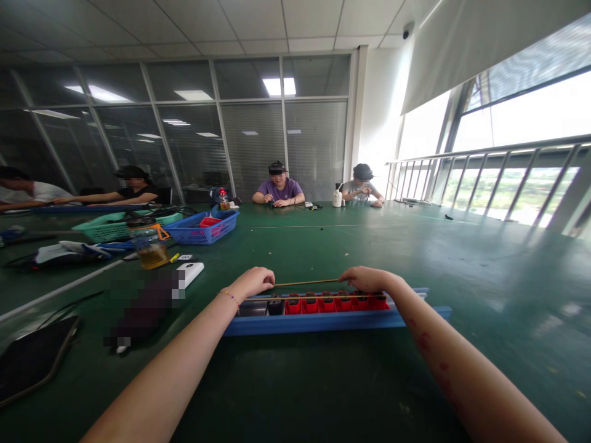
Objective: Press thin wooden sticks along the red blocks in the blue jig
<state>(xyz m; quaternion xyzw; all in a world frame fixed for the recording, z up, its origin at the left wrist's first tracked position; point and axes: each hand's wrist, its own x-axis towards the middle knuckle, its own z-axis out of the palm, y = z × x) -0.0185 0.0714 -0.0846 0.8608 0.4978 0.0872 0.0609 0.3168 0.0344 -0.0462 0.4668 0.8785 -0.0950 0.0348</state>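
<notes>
A thin tan stick runs level between my two hands, above the far side of a long blue rail-like tray. At its left end, my left hand is closed on it with fingertips pinched. The other end meets the closed fingers of my right hand. Several red cups stand in a row in the tray, with dark contents in them. Left of these are a black cup and a grey part. A second thin stick lies lengthwise across the cups.
On the left are a white-ended object, a jar of amber liquid, a blue basket, a green basket and a dark tablet-like slab. Across the green table sit several people, one in a purple shirt.
</notes>
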